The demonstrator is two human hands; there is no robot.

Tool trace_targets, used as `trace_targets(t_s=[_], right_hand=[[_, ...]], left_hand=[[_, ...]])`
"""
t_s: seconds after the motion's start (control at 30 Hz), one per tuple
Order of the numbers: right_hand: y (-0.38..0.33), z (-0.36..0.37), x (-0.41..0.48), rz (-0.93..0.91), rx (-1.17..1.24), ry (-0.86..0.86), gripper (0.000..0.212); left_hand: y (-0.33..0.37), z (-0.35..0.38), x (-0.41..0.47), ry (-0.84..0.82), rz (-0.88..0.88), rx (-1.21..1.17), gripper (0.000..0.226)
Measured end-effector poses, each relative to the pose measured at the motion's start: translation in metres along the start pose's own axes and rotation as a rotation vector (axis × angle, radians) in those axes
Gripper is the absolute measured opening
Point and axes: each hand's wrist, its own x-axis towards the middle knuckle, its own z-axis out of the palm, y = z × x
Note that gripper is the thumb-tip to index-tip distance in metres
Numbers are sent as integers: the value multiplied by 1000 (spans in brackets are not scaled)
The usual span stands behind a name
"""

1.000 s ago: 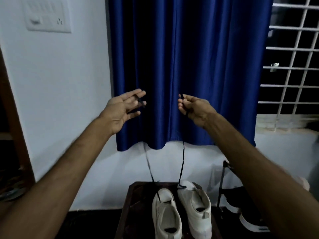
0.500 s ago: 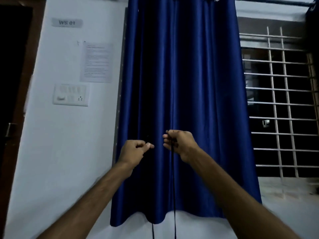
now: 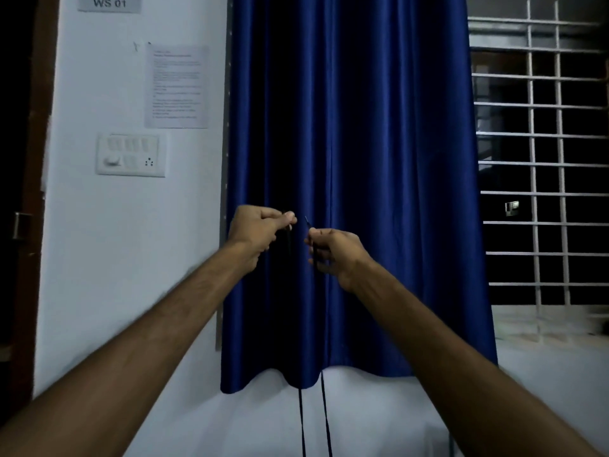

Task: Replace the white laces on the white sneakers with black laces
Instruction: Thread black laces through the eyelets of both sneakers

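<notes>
Both my arms reach up in front of a blue curtain. My left hand [image 3: 258, 230] is closed on one end of the black lace [image 3: 324, 420], pinched between thumb and fingers. My right hand [image 3: 333, 252] pinches the other end, its tip sticking up above the fingers. The two hands sit close together, a small gap apart. Two black strands hang straight down side by side, showing against the white wall below the curtain hem and running off the bottom edge. The white sneakers are out of view.
The blue curtain [image 3: 356, 159] hangs straight ahead. At the right is a window with a white metal grille [image 3: 540, 159]. On the white wall at the left are a switch panel [image 3: 130, 155] and a paper notice [image 3: 177, 85]. A dark doorway [image 3: 16, 192] is at far left.
The view has tilted up, so the sneakers and stool dropped out of sight. My hands rose and came together, the left hand closing from open fingers into a pinch.
</notes>
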Motion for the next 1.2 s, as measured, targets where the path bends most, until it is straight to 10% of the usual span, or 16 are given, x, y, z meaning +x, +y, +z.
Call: trace_targets(t_s=[1.2], right_hand=[[-40, -6, 6, -208, -46, 154, 6]], left_hand=[[28, 32, 13, 42, 23, -42, 17]])
